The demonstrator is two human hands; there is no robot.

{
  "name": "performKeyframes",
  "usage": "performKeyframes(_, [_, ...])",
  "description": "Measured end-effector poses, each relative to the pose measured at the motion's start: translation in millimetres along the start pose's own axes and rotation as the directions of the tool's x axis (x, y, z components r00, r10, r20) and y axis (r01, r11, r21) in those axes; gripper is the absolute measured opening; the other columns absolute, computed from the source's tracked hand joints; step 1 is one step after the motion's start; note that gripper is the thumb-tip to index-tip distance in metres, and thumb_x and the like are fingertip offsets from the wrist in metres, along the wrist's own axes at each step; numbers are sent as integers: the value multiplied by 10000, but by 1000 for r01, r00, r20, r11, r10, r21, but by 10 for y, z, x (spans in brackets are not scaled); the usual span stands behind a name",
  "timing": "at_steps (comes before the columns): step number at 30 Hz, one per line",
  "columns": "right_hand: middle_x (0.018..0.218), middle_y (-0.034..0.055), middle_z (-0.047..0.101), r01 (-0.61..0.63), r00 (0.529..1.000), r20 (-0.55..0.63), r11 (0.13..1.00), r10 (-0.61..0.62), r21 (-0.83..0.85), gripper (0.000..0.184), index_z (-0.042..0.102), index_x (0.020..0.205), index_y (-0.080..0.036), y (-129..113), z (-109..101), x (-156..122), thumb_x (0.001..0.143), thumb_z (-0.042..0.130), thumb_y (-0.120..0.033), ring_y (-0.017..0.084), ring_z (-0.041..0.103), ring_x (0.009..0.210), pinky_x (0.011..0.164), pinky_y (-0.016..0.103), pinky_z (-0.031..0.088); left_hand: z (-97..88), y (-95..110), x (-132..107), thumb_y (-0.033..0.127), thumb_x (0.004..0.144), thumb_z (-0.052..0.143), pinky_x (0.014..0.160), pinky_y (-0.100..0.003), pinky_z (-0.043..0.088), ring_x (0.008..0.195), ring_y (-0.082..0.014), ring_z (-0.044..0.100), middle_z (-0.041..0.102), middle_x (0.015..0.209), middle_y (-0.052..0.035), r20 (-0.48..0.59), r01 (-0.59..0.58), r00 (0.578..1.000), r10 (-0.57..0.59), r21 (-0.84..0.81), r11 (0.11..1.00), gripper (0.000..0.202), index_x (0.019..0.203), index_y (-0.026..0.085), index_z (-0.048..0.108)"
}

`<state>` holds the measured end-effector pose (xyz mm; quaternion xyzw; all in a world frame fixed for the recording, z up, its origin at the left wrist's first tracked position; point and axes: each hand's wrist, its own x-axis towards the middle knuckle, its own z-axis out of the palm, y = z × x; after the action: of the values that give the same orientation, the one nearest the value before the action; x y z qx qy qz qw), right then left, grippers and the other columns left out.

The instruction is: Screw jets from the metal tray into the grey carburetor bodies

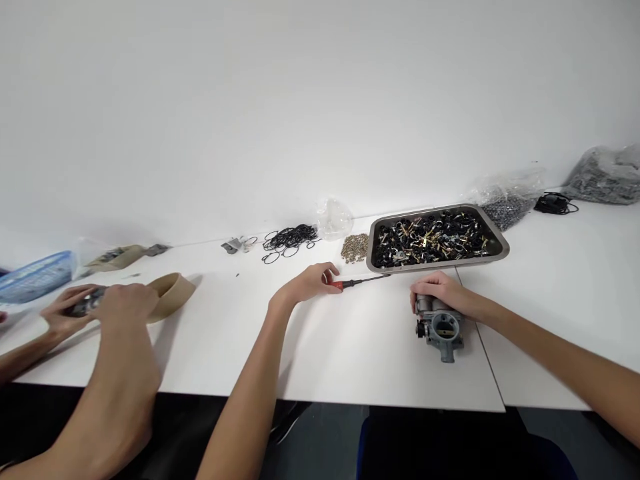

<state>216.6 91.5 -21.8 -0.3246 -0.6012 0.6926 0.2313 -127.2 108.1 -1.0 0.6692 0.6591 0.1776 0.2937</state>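
Observation:
My left hand [313, 281] is closed on the red handle of a screwdriver [350, 284], whose thin dark shaft points right, toward the tray's front edge. Under my right hand [440, 291] is a grey metal carburetor [445, 327], its round bore facing me; the fingers wrap over its top and far side. The carburetor rests on the white table [350, 360]. Just in front of the tray, the screwdriver lies low over the tabletop; whether it touches is unclear.
A metal tray [373, 257] holds many small black and brass parts. Beside it are a pile of brass pieces [355, 247], black rubber rings [293, 238] and clear bags of parts [507, 207]. Leftward, another person's hands [120, 307] work near a tape roll [175, 293] and a blue basket [37, 277].

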Motion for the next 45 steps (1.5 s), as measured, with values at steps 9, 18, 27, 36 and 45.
performKeyframes(9, [737, 63, 686, -24, 1000, 11, 1000, 24, 13, 409, 707, 705, -140, 8, 2, 9, 848, 694, -523, 117, 613, 604, 574, 233, 512, -371, 136, 103, 337, 595, 888, 527, -281, 513, 609, -193, 654, 731, 694, -69, -77, -146, 988, 130, -266, 953, 187, 703, 230, 780])
performKeyframes(18, [735, 66, 685, -38, 999, 19, 999, 38, -3, 431, 714, 710, -143, -14, -7, -6, 856, 683, -548, 125, 622, 623, 582, 239, 517, -139, 144, 418, 464, 914, 680, 374, -267, 403, 368, -95, 497, 697, 690, -68, -522, -429, 848, -86, -773, 466, 357, 753, 158, 591])
performKeyframes(27, [771, 73, 703, -69, 998, 8, 998, 69, -6, 469, 717, 723, -140, -53, -2, -20, 853, 703, -591, 142, 651, 641, 611, 261, 527, -14, -25, 473, 407, 909, 702, 377, -270, 416, 354, -108, 528, 712, 678, -38, -581, -424, 792, -187, -744, 516, 306, 793, 167, 552])
performKeyframes(36, [781, 62, 699, -76, 997, 12, 997, 76, 11, 439, 712, 719, -141, -80, 17, -26, 849, 724, -560, 135, 656, 660, 623, 254, 530, -58, -91, 476, 428, 873, 740, 379, -257, 424, 355, -107, 538, 714, 666, -37, -592, -426, 786, -180, -729, 537, 333, 774, 171, 553])
performKeyframes(45, [951, 75, 724, 29, 993, -114, 999, -34, -45, 290, 725, 1007, -165, -45, -51, 30, 864, 710, -417, 143, 669, 807, 675, 256, 528, -265, 144, 227, 315, 1002, 549, 408, -250, 421, 430, -102, 569, 716, 659, -3, -607, -488, 775, -176, -751, 444, 253, 791, 179, 573])
